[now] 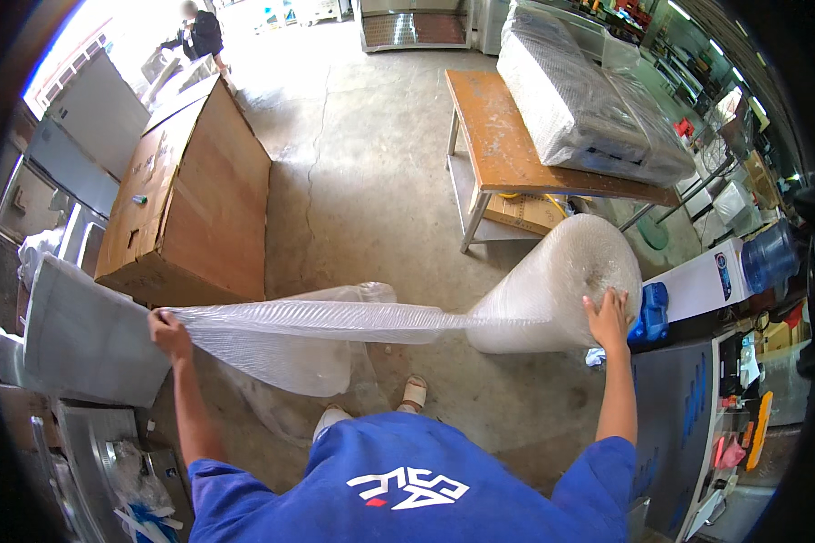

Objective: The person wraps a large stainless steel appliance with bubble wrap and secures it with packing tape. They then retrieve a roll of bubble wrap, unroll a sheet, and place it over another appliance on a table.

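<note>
A large upright roll of bubble wrap (539, 285) stands in front of me to the right, its hollow core showing at the top end. My right hand (610, 317) rests on that end, fingers spread, beside the core. From the roll a strip of bubble wrap (335, 320) stretches across to the left. My left hand (169, 333) is closed around the far end of this strip, at arm's length. Below the taut upper edge, the wrap hangs in loose, see-through folds down toward the floor near my feet.
A big cardboard box (213, 195) stands at the left, with grey panels (91, 339) below it. To the right are a brown-topped table (489, 118) bearing a wrapped bulky item (584, 104), and a water dispenser (702, 281). A person (199, 36) is far back left.
</note>
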Motion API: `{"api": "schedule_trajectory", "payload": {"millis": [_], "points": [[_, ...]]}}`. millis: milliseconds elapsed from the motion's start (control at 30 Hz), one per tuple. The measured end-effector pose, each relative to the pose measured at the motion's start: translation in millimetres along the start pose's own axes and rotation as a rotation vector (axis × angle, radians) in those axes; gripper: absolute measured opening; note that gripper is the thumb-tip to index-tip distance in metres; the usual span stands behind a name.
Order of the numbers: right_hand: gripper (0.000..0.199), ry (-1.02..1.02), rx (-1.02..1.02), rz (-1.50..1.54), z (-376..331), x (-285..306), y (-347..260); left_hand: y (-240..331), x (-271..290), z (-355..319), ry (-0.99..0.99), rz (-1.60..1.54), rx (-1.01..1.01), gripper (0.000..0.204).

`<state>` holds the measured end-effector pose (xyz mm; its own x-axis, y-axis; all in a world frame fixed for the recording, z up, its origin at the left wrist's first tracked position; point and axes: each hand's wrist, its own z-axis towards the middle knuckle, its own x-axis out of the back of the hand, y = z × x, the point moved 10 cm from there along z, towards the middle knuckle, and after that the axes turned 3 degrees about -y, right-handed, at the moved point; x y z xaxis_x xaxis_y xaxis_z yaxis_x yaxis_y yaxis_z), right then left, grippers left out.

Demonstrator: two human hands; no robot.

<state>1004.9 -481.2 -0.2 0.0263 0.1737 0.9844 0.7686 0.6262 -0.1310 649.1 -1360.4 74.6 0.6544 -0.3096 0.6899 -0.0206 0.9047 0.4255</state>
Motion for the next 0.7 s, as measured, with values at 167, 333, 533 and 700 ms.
{"api": "schedule_trajectory", "payload": {"millis": [167,333,533,700], "points": [[0.049,0.164,-0.022,-0.022,22.9,19.6,45.1,-12.7,56.5,29.6,-0.107,-0.115,0.078,0.02],[0.036,0.267,0.013,-0.224,22.8,29.4,-5.5,-8.5,79.1,15.3,-0.266,-0.031,-0.055,0.022],[0.026,0.611,0.144,0.152,-66.1,32.1,-70.2,32.4,45.0,-14.4,-0.56,-0.284,-0.148,0.013],[0.018,0.7,0.365,0.219,-217.4,-38.6,-205.2,7.1,13.8,-43.9,-0.797,-0.644,0.097,0.025]]}}
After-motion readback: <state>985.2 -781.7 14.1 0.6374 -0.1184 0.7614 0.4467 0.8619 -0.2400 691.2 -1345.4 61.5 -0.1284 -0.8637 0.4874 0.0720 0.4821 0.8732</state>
